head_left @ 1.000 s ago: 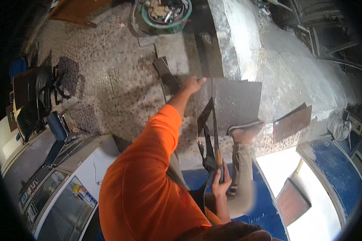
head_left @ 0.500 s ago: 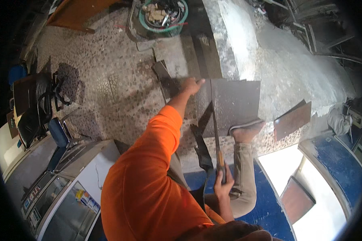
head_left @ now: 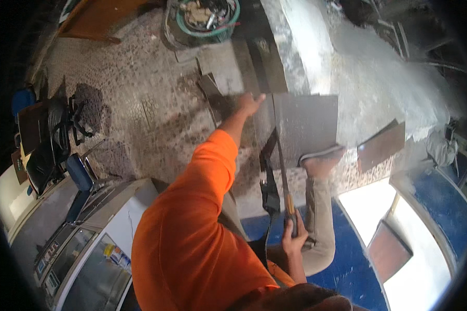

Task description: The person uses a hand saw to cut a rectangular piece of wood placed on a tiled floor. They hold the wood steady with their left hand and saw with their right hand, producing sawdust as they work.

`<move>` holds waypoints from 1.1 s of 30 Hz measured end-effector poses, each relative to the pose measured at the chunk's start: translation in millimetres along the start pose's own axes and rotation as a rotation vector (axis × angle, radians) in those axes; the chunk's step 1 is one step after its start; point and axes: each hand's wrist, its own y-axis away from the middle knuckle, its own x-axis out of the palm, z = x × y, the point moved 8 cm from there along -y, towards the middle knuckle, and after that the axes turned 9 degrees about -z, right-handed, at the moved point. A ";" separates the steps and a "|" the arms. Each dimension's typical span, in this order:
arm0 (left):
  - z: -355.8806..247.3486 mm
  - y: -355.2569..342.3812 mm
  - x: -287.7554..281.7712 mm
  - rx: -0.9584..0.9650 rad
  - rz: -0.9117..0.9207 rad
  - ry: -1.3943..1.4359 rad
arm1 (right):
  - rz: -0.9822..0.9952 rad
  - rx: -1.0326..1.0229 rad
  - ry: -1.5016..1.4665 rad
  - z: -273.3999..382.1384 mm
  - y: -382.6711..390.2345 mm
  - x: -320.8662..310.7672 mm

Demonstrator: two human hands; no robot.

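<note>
A long handsaw [head_left: 289,203] with a light wooden part at its handle is in my right hand [head_left: 294,237], fingers wrapped round the grip. Its narrow blade points away from me and lies along a dark flat board [head_left: 311,122]. At the board's far left edge, my left hand [head_left: 250,103] is closed on it with the thumb stuck out; its fingertips are partly hidden. My foot [head_left: 319,163] rests on the board's near right part. A black strap [head_left: 270,194] hangs beside the saw, left of the blade.
A green basket [head_left: 207,33] of scraps stands at the far side. Brown board pieces [head_left: 381,145] lie on the right. Office chairs [head_left: 49,150] and a glass-fronted cabinet [head_left: 96,269] are on the left. A pale concrete ledge [head_left: 368,78] runs along the far right.
The saw and my right hand have come a little nearer to me along the board. My left hand stays at the board's edge. The strap has swung right, and the whole view has shifted slightly.
</note>
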 end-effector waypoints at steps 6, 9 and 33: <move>-12.3 13.2 7.8 0.017 -0.012 -0.079 | -0.024 -0.129 0.032 -25.3 -38.6 21.8; -17.4 7.8 -9.2 0.002 -0.023 -0.059 | -0.059 -0.228 -0.027 -20.2 -122.3 96.9; -16.2 23.7 -3.3 -0.026 0.003 0.050 | 0.019 0.076 -0.030 -27.6 25.2 -29.2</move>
